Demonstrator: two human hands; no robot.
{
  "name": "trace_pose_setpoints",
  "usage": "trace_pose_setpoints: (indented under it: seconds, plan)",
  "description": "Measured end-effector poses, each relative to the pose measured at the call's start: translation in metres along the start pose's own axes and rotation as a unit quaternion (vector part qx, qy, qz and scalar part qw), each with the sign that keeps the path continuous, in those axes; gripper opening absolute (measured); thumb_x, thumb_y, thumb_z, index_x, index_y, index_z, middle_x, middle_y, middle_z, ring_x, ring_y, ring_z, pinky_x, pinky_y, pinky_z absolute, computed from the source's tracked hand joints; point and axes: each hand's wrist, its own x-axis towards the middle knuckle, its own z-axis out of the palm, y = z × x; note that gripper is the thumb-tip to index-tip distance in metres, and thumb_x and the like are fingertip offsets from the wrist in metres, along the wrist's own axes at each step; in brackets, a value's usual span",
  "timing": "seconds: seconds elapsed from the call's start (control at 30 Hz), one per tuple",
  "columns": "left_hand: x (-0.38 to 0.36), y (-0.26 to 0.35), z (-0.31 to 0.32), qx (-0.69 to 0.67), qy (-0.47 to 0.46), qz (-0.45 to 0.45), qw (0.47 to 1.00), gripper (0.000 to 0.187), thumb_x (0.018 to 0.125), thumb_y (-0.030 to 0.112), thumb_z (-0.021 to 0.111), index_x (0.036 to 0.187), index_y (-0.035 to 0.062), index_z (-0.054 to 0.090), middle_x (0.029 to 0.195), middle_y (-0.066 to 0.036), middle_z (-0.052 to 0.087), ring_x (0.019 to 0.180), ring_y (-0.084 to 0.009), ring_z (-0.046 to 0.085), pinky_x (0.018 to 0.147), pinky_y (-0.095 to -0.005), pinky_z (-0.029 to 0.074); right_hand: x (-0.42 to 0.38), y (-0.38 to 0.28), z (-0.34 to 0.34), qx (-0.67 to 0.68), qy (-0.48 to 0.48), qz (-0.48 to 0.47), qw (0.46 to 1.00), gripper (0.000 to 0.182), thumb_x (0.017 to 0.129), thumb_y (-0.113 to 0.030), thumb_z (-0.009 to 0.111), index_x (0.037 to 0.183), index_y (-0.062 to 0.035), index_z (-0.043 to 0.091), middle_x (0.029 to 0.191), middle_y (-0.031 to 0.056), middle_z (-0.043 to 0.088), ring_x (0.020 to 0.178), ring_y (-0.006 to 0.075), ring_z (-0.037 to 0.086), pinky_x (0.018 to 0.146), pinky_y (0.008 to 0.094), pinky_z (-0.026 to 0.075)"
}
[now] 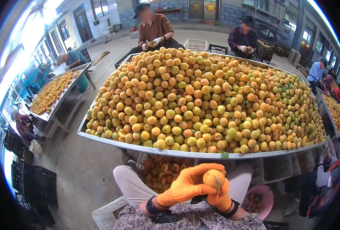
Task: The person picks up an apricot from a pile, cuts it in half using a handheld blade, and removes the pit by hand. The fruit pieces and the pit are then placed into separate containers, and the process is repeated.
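Observation:
Both my hands wear orange gloves and meet above my lap, just in front of the heaped table. My left hand (189, 184) is closed round a yellow-orange apricot (211, 178), with fingers over its top and the thumb at its lower side. My right hand (221, 196) is closed below and against the same fruit. A thin grey blade (217, 181) shows at the apricot's right face, by the right fingers; its handle is hidden. Beneath my hands, between my knees, a crate holds split apricot halves (162, 172).
A metal-rimmed table (154, 148) piled with whole apricots (200, 99) fills the space ahead. A pink basin (267, 203) stands at my right, a white crate (103, 215) at my left. Black crates (36, 188) are stacked far left. Several people sit at this and other tables.

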Motion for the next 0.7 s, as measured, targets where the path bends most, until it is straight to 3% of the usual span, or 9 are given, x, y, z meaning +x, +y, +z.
trace_pose_setpoints:
  seconds: [0.07,0.23,0.27,0.3,0.37,0.43,0.5,0.53,0.7]
  plan:
    - [0.000,0.004,-0.008,0.110,0.009,0.039,0.993,0.065,0.068,0.010,0.086,0.126,-0.0008,0.058,0.113,-0.011,0.063,0.111,-0.0215,0.059,0.099,-0.0333,0.047,-0.006,0.009,-0.013,0.010,-0.065,0.052,0.997,0.042,0.097,-0.041,0.048,0.092,-0.0011,0.059,0.073,0.0142,0.062,0.062,0.0336,0.061,0.056,0.0366,0.047]
    - [0.011,0.031,-0.035,0.498,0.028,0.131,0.857,0.054,0.069,0.004,0.084,0.118,0.0022,0.063,0.108,-0.009,0.065,0.100,-0.0156,0.062,0.087,-0.0294,0.051,0.013,-0.004,-0.035,-0.005,-0.207,0.241,0.948,0.046,0.096,-0.046,0.052,0.083,-0.0014,0.050,0.055,0.0129,0.043,0.048,0.0364,0.048,0.046,0.0391,0.037]
    - [0.013,0.023,-0.045,0.456,0.044,0.110,0.882,0.050,0.070,0.002,0.081,0.117,0.0000,0.063,0.106,-0.009,0.065,0.096,-0.0158,0.063,0.085,-0.0293,0.051,0.013,0.001,-0.041,-0.030,-0.231,0.243,0.942,0.047,0.095,-0.046,0.055,0.086,-0.0009,0.050,0.053,0.0090,0.044,0.046,0.0285,0.050,0.045,0.0346,0.037]
    - [0.013,0.017,-0.050,0.212,0.073,0.016,0.974,0.051,0.073,0.003,0.079,0.119,-0.0018,0.060,0.104,-0.009,0.064,0.093,-0.0154,0.062,0.083,-0.0279,0.050,0.008,0.003,-0.046,-0.028,-0.229,0.242,0.942,0.047,0.095,-0.046,0.055,0.086,-0.0009,0.050,0.053,0.0090,0.044,0.046,0.0285,0.050,0.045,0.0346,0.037]
    - [0.013,0.011,-0.061,0.082,0.116,-0.003,0.990,0.052,0.078,0.010,0.075,0.124,-0.0024,0.054,0.104,-0.010,0.064,0.092,-0.0142,0.062,0.080,-0.0259,0.049,-0.004,0.003,-0.050,0.241,0.010,0.299,0.923,0.046,0.096,-0.046,0.056,0.085,-0.0020,0.050,0.054,0.0041,0.050,0.049,0.0179,0.056,0.046,0.0272,0.038]
    - [0.014,-0.002,-0.057,0.083,0.098,0.012,0.992,0.058,0.084,0.024,0.069,0.132,-0.0008,0.047,0.104,-0.012,0.064,0.088,-0.0156,0.061,0.074,-0.0256,0.048,0.002,0.001,-0.049,0.281,0.037,0.254,0.925,0.037,0.090,-0.037,0.068,0.094,-0.0021,0.057,0.070,0.0020,0.061,0.062,0.0089,0.057,0.051,0.0190,0.038]
    - [0.016,-0.021,-0.054,-0.076,0.027,-0.014,0.997,0.064,0.087,0.036,0.060,0.137,0.0013,0.041,0.105,-0.015,0.063,0.085,-0.0187,0.060,0.071,-0.0275,0.046,0.024,-0.002,-0.039,0.063,-0.079,0.240,0.966,0.041,0.079,-0.022,0.081,0.109,-0.0018,0.061,0.090,0.0028,0.065,0.069,0.0071,0.052,0.055,0.0173,0.039]
    - [0.017,-0.030,-0.054,-0.093,0.019,-0.036,0.995,0.065,0.087,0.040,0.055,0.140,0.0057,0.039,0.105,-0.015,0.062,0.082,-0.0204,0.058,0.069,-0.0291,0.045,0.029,-0.002,-0.035,0.072,-0.100,0.247,0.961,0.061,0.068,-0.008,0.087,0.122,-0.0041,0.060,0.105,0.0040,0.064,0.077,0.0068,0.050,0.060,0.0171,0.040]
    - [0.011,-0.057,-0.060,-0.232,0.010,-0.062,0.971,0.063,0.091,0.030,0.054,0.145,0.0040,0.032,0.122,-0.014,0.054,0.098,-0.0227,0.058,0.074,-0.0299,0.050,0.027,0.012,-0.025,0.075,-0.168,0.278,0.943,0.062,0.067,-0.008,0.085,0.124,-0.0057,0.060,0.111,0.0089,0.062,0.086,0.0127,0.056,0.073,0.0247,0.047]
